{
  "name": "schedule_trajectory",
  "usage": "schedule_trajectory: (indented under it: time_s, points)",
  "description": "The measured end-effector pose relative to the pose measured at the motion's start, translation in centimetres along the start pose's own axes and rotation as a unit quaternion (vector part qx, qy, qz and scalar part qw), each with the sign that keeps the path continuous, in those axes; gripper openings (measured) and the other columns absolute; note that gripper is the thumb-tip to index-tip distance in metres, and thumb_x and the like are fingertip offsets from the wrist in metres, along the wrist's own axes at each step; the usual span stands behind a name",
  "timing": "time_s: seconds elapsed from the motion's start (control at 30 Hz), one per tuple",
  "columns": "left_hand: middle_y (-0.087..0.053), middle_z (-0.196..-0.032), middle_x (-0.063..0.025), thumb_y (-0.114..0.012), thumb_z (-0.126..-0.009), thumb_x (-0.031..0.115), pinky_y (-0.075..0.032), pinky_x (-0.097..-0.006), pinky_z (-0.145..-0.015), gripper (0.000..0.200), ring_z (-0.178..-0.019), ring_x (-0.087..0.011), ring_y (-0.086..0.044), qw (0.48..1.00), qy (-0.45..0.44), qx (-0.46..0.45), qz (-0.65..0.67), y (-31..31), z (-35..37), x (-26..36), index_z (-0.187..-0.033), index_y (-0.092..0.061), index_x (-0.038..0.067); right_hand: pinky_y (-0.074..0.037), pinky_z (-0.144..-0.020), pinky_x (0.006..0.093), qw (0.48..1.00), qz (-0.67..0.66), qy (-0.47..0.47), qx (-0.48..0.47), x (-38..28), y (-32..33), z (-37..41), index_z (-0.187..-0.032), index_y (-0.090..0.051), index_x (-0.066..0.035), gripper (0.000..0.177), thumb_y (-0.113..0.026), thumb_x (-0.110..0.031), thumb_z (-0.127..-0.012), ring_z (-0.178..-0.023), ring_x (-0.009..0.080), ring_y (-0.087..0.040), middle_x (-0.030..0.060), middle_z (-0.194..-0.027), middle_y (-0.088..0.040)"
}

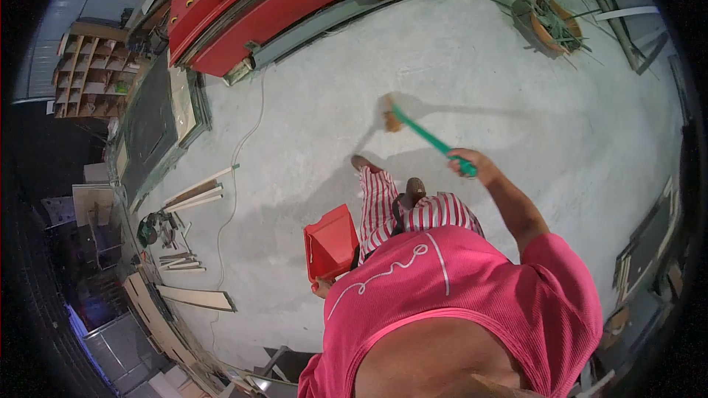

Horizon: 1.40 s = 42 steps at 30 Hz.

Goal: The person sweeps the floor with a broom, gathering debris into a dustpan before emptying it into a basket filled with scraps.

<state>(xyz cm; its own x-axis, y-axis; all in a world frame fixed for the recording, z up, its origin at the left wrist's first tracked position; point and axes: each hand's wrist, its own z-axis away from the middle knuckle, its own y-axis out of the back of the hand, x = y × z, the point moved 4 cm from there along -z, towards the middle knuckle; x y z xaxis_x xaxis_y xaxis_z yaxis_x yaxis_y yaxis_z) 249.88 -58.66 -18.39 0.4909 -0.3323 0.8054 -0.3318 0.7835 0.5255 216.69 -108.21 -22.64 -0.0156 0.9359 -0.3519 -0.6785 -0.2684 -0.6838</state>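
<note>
Green-handled, tan-bristled brush, presumably light, stiff, best held by handle, is being clasped there above grey concrete floor by right grip; red plastic dustpan is being pinched by left grip.

The person's right hand gripped a green-handled brush, its blurred head out over the pale floor; whether the bristles touched was unclear. The left hand held a red dustpan beside the striped trousers. A thin cable crossed the floor near some wooden strips, and an orange container of scraps stood well apart.
</note>
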Motion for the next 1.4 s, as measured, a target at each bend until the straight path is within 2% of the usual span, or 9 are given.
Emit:
schedule_trajectory:
  time_s: [0.03, 0.1, 0.17, 0.27, 0.4, 0.6, 0.97, 1.3, 1.4]
  points:
    - [-0.053, -0.076, -0.0158, -0.059, -0.068, 0.03, -0.044, -0.0357, -0.051, 0.038, -0.064, -0.0276, -0.052, 1.0, -0.011, -0.003, -0.028, -1.2, -0.4, 0.3, -0.086, -0.046, -0.001, -0.038, -0.045, 0.0204, 0.988, 0.089, 0.124, 0.03, -1.4, 3.5, 1.3, -0.099, -0.048, -0.006, 0.024, -0.052, -0.014, -0.077, -0.055, 0.0066, -0.046, 0.0016, -0.065, -0.049]
    - [-0.054, -0.075, -0.0168, -0.058, -0.068, 0.033, -0.044, -0.0367, -0.053, 0.041, -0.065, -0.029, -0.052, 0.996, -0.039, -0.011, -0.08, -4.0, -1.1, 1.1, -0.086, -0.047, -0.002, -0.038, -0.041, 0.0206, 0.982, -0.183, -0.041, 0.013, -3.1, 9.4, 2.2, -0.085, -0.049, -0.007, 0.013, -0.052, -0.017, -0.077, -0.048, 0.0093, -0.046, 0.002, -0.059, -0.047]
    - [-0.054, -0.074, -0.0178, -0.058, -0.067, 0.036, -0.043, -0.0378, -0.054, 0.043, -0.065, -0.0304, -0.053, 0.989, -0.072, -0.022, -0.128, -7.7, -2.6, 2.0, -0.085, -0.048, -0.003, -0.036, -0.036, 0.0193, 0.971, -0.07, 0.073, 0.216, -6.7, 9.2, 5.3, -0.073, -0.04, -0.011, 0.015, -0.051, -0.02, -0.076, -0.04, 0.009, -0.042, 0.0013, -0.053, -0.043]
    - [-0.055, -0.073, -0.0194, -0.057, -0.067, 0.04, -0.043, -0.0393, -0.056, 0.048, -0.066, -0.0324, -0.053, 0.972, -0.133, -0.044, -0.19, -14.5, -4.9, 5.0, -0.085, -0.05, -0.004, -0.035, -0.031, 0.0214, 0.952, -0.159, 0.066, 0.252, -9.5, 10.5, 2.9, -0.077, -0.04, -0.011, 0.017, -0.052, -0.022, -0.076, -0.038, 0.0102, -0.044, 0.0031, -0.052, -0.044]
    - [-0.051, -0.078, -0.0102, -0.062, -0.069, 0.016, -0.046, -0.0322, -0.044, 0.033, -0.063, -0.0221, -0.052, 0.998, -0.042, -0.043, -0.012, -24.2, -5.9, 13.8, -0.09, -0.04, 0.002, -0.037, -0.034, 0.0233, 0.923, -0.067, 0.089, 0.368, -13.9, 5.1, -3.0, -0.074, -0.044, -0.006, 0.017, -0.054, -0.02, -0.073, -0.038, 0.0126, -0.045, 0.0053, -0.051, -0.047]
    - [-0.05, -0.071, -0.0094, -0.063, -0.069, 0.017, -0.042, -0.0267, -0.038, 0.031, -0.054, -0.0183, -0.051, 0.996, -0.013, -0.053, 0.063, -37.9, -12.7, 20.7, -0.085, -0.039, 0.005, -0.037, -0.034, 0.0218, 0.955, -0.079, 0.005, 0.287, -17.9, -5.0, -17.2, -0.073, -0.039, -0.011, 0.017, -0.053, -0.02, -0.074, -0.037, 0.0108, -0.039, -0.0008, -0.05, -0.039]
    - [-0.05, -0.063, -0.0046, -0.06, -0.072, 0.014, -0.037, -0.0221, -0.034, 0.023, -0.046, -0.0131, -0.047, 0.979, -0.037, -0.163, 0.114, -44.9, -12.5, 32.5, -0.075, -0.039, 0.006, -0.033, -0.038, 0.0183, 0.953, -0.166, -0.192, -0.165, -21.7, -25.7, -47.4, -0.071, -0.035, -0.01, 0.016, -0.047, -0.017, -0.079, -0.046, 0.0065, -0.04, -0.002, -0.055, -0.039]
    - [-0.052, -0.071, -0.0091, -0.061, -0.072, 0.017, -0.047, -0.0277, -0.039, 0.026, -0.052, -0.0183, -0.051, 0.998, 0.041, -0.042, 0.033, -38.3, -9.1, 28.7, -0.081, -0.039, 0.007, -0.035, -0.036, 0.0168, 0.956, -0.191, -0.214, -0.056, -27.0, -23.6, -62.3, -0.077, -0.033, -0.009, 0.021, -0.054, -0.014, -0.073, -0.043, 0.0039, -0.04, -0.001, -0.057, -0.041]
    - [-0.051, -0.069, -0.0084, -0.06, -0.072, 0.015, -0.046, -0.0277, -0.037, 0.025, -0.05, -0.0176, -0.05, 0.997, 0.032, -0.062, 0.016, -38.9, -9.7, 27.0, -0.081, -0.038, 0.008, -0.035, -0.037, 0.0179, 0.969, -0.225, -0.087, -0.062, -32.0, -20.6, -56.9, -0.078, -0.032, -0.009, 0.021, -0.052, -0.015, -0.075, -0.041, 0.0055, -0.04, -0.0012, -0.055, -0.041]
